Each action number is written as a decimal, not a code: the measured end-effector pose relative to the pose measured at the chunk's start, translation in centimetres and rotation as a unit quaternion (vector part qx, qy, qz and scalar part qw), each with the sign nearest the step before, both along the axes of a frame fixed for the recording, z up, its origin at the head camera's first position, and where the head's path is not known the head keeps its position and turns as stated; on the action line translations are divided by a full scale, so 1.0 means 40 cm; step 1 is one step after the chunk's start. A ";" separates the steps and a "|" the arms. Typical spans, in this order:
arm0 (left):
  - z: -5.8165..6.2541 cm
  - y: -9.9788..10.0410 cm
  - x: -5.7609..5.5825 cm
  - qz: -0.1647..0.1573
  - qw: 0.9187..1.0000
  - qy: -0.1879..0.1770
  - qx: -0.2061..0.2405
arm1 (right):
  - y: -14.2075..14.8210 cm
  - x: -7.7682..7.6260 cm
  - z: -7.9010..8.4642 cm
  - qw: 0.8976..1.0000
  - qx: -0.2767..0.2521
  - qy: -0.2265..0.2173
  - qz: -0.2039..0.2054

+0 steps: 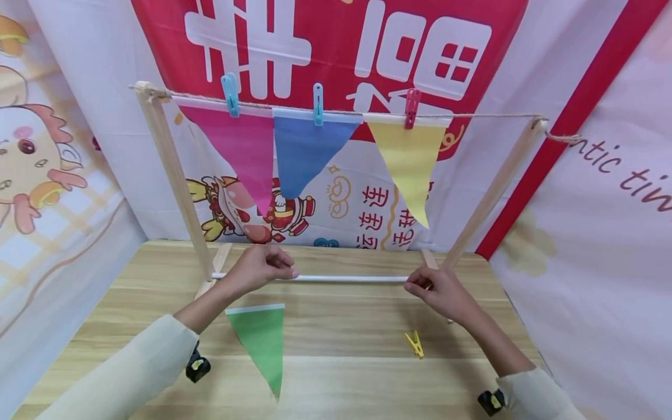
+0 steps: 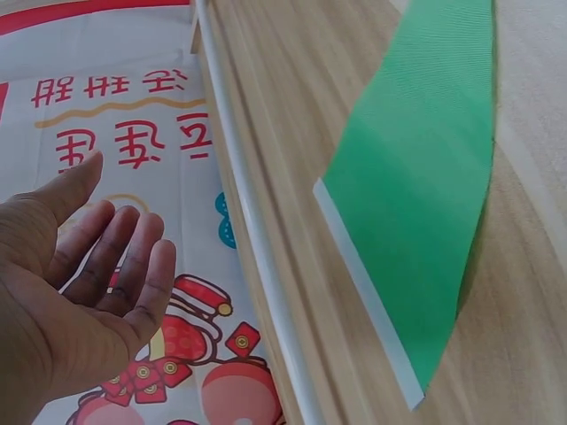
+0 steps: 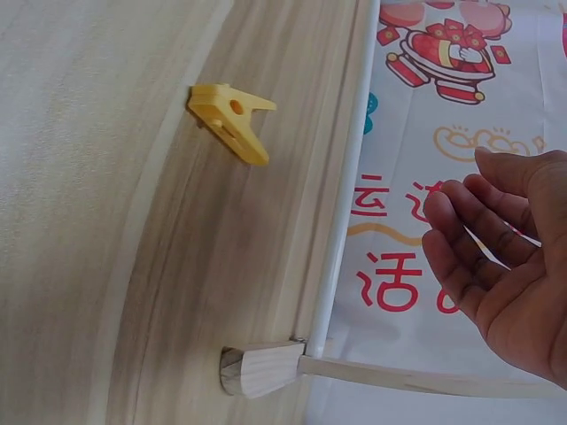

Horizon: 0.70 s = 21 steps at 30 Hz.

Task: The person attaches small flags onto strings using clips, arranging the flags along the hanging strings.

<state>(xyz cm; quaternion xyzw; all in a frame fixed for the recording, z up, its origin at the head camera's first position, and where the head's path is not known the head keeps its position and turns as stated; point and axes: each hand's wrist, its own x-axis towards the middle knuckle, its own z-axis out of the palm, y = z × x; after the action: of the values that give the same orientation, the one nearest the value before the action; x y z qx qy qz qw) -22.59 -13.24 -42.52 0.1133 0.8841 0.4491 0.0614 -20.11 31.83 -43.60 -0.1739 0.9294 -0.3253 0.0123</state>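
In the head view my left hand [image 1: 257, 267] hovers over a white rod [image 1: 352, 279], and my right hand [image 1: 438, 289] is above its right part. The wrist views show both hands with loosely bent fingers, apart from the rod and holding nothing. Overhead, a twine line [image 1: 499, 115] carries a pink pennant [image 1: 241, 137], a blue pennant [image 1: 310, 151] and a yellow pennant [image 1: 409, 157]. Light-blue clothespins pin the first two; a red clothespin [image 1: 412, 109] pins the yellow one. On the table lie a green pennant [image 1: 265, 344] with a white top edge and a yellow clothespin [image 3: 229, 119].
Two wooden posts, a left post [image 1: 175, 181] and a right post [image 1: 493, 195], stand on wooden feet and bear the twine. Behind the wooden table [image 1: 346, 379] hangs a red and white printed cloth [image 1: 336, 35]. Printed cloths also flank both sides.
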 end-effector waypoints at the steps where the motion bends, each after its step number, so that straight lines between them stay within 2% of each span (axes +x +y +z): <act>1: -0.002 0.000 0.001 -0.002 1.000 0.001 -0.001 | 0.000 0.001 -0.001 1.000 0.002 -0.004 -0.001; 21: -0.029 -0.022 0.014 0.010 0.999 -0.034 -0.024 | 0.029 0.019 -0.039 0.999 0.017 -0.028 0.004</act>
<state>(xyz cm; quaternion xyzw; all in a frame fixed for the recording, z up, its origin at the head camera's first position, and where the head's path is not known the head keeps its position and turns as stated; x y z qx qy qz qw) -22.01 -14.12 -43.69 0.0877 0.8929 0.4323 0.0902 -19.36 33.01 -45.17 -0.1685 0.9335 -0.3137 0.0430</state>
